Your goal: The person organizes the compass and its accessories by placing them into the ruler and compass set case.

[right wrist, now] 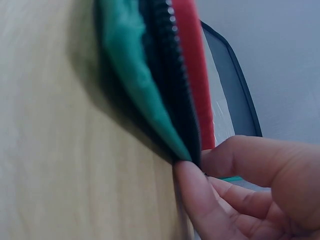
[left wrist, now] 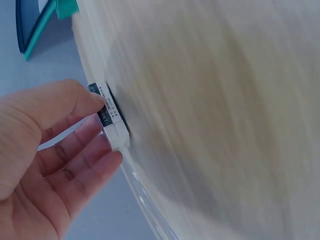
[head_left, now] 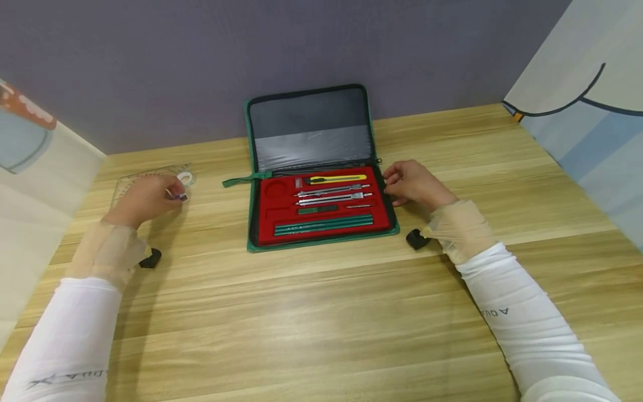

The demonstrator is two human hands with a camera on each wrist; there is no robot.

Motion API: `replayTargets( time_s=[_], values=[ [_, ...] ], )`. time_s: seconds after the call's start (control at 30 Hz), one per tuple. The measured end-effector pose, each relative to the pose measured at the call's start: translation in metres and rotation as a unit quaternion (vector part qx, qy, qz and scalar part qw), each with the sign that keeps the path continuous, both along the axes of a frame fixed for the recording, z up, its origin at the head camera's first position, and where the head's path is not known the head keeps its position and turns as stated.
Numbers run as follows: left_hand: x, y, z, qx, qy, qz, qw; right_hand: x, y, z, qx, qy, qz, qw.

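Between the thumb and fingers of my left hand [head_left: 145, 198] is a small eraser [left wrist: 111, 112] in a black and white printed sleeve, held at the table's left side. A clear set square [head_left: 122, 187] lies partly hidden under that hand, with a white ring-shaped roll [head_left: 186, 178] just beyond the fingers. My right hand [head_left: 414, 181] pinches the right edge of an open green zip case [head_left: 321, 243], thumb against the green fabric in the right wrist view. The case's red tray [head_left: 275, 202] holds a yellow cutter [head_left: 346, 178], metal compasses [head_left: 334, 198] and green pencils [head_left: 324, 225].
The case's lid [head_left: 308, 120] leans upright towards the grey back wall [head_left: 191, 72]. A green strap [head_left: 238, 181] sticks out left of the case. Black wrist-worn pieces hang below each wrist, close over the wooden table [head_left: 281, 312].
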State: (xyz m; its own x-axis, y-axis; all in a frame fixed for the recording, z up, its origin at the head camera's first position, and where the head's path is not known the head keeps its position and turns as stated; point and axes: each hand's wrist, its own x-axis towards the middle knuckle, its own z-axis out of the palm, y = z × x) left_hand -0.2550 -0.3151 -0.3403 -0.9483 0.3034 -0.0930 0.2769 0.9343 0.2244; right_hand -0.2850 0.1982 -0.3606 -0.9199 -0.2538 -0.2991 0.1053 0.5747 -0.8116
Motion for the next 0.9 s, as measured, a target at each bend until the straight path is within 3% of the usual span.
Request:
replayTargets(
  time_s=[0.6,0.9],
  values=[
    [0.010,0.066,0.015,0.025,0.015,-0.065,0.9975,0.000,0.000,0.000,0.004,-0.002,-0.004,1.000],
    [0.014,0.097,0.013,0.040,0.027,-0.109,0.9929,0.000,0.000,-0.001,-0.001,-0.001,-0.004,1.000]
  ],
)
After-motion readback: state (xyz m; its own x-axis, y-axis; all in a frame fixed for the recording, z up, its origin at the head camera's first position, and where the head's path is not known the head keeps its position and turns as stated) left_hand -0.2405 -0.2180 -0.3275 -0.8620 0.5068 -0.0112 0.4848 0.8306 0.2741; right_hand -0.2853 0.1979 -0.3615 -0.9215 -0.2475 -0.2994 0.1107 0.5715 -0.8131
